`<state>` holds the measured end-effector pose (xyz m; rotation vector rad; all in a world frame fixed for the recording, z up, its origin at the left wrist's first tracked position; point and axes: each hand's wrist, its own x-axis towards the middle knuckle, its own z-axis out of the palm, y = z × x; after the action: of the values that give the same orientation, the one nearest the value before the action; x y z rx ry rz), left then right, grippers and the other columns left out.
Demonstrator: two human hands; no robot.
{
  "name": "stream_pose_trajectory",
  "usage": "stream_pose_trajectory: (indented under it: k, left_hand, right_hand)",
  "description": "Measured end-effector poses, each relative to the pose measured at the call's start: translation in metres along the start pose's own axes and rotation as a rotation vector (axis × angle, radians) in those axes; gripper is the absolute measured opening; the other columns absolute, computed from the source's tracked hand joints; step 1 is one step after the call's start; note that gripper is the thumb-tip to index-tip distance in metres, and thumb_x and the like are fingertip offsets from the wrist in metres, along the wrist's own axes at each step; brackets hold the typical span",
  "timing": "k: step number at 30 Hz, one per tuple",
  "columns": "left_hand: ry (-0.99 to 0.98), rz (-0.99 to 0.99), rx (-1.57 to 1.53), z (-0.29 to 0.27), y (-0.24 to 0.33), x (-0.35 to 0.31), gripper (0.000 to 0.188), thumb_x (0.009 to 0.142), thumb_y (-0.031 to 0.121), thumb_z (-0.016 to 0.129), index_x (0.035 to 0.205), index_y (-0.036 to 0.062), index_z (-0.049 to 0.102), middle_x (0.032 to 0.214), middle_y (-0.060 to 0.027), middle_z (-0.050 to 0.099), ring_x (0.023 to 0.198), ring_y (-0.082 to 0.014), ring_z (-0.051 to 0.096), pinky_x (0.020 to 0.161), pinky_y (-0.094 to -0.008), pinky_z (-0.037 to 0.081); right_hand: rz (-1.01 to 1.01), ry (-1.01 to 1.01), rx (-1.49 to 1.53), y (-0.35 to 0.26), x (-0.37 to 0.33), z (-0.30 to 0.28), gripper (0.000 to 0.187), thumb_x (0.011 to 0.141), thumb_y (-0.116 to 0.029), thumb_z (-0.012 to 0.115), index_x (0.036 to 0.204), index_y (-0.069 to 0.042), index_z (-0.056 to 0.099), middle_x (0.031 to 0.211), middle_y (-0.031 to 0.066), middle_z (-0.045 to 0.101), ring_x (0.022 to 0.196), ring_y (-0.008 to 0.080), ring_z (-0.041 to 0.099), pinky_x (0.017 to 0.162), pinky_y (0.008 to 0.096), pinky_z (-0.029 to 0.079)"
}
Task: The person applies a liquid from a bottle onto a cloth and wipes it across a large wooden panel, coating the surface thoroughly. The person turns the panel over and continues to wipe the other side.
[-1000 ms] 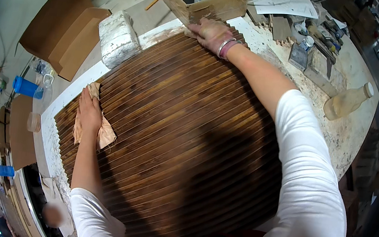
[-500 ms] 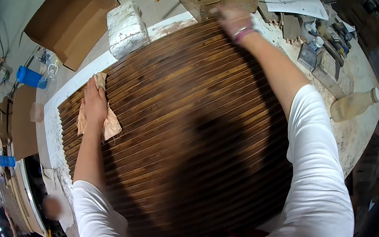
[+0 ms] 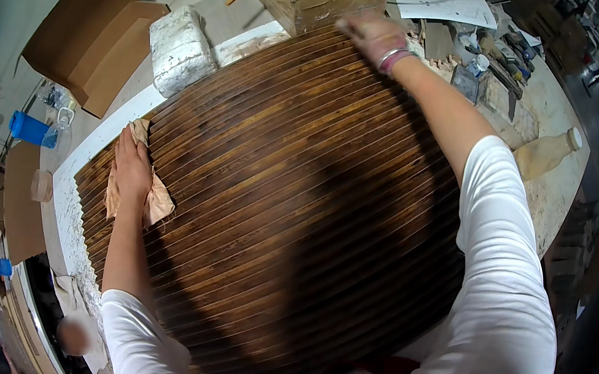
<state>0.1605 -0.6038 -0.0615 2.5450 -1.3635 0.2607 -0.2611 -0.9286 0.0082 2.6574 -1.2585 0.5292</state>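
A large dark brown ribbed panel (image 3: 255,173), wood-like with long parallel slats, spreads across the worktable under both my arms. Near its left edge, my left hand (image 3: 133,171) lies flat with fingers stretched out, pressing a peach-coloured cloth (image 3: 160,202) against the slats. Part of the cloth sticks out past the fingertips and on both sides of the palm. My right hand (image 3: 374,38) reaches to the panel's far edge, a bracelet at its wrist. Motion smears its fingers, so I cannot see whether they grip anything. My shadow darkens the panel's middle and right.
Beyond the far edge stand a cardboard box (image 3: 293,12) of odds and ends and a white wrapped block (image 3: 181,52). An open brown carton (image 3: 91,35) sits at far left. Tools (image 3: 512,64), a grey block (image 3: 466,83) and a cloudy bottle (image 3: 545,154) lie to the right.
The whole view has shifted slightly, so the panel and table things appear further left. My left hand stays flat on the cloth; my right hand remains near the far edge, still blurred.
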Motion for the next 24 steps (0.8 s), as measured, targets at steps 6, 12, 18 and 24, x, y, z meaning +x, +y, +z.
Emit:
stream_pose_trajectory:
  k: [6,12,18,24]
  left_hand:
    - [-0.002,0.031,-0.032,0.003,0.006,0.005,0.053,0.102,0.029,0.036,0.151,0.0113,0.028,0.153,-0.0106,0.035,0.141,-0.0291,0.032,0.111,-0.0541,0.029]
    - [-0.018,-0.002,-0.009,-0.004,0.01,0.0,0.053,0.102,0.03,0.036,0.152,0.0118,0.028,0.153,-0.0121,0.035,0.141,-0.0302,0.033,0.111,-0.0542,0.029]
    - [-0.032,-0.017,-0.02,0.0,0.004,-0.001,0.053,0.102,0.03,0.035,0.152,0.0123,0.028,0.153,-0.0119,0.036,0.14,-0.0303,0.033,0.111,-0.0546,0.029]
    - [-0.027,-0.001,-0.034,-0.003,0.015,0.005,0.052,0.102,0.029,0.036,0.151,0.0116,0.029,0.153,-0.0121,0.035,0.141,-0.0299,0.033,0.11,-0.0544,0.03]
  right_hand:
    - [0.104,-0.026,-0.094,0.056,-0.006,0.019,0.028,0.096,-0.039,0.051,0.107,-0.02,0.068,0.103,0.0149,0.065,0.096,0.0341,0.064,0.083,0.0432,0.051]
    - [0.076,-0.094,0.075,0.038,-0.026,0.015,0.039,0.099,-0.048,0.046,0.123,-0.022,0.063,0.105,0.0165,0.064,0.097,0.0334,0.062,0.087,0.0402,0.05]
    - [-0.026,-0.105,0.245,-0.001,-0.035,-0.007,0.041,0.097,-0.056,0.044,0.113,-0.025,0.065,0.103,0.0128,0.066,0.095,0.0319,0.063,0.082,0.0424,0.052]
    - [0.098,-0.013,-0.051,0.052,-0.043,-0.01,0.037,0.097,-0.05,0.047,0.116,-0.024,0.065,0.096,0.0146,0.065,0.089,0.0321,0.064,0.077,0.0434,0.052]
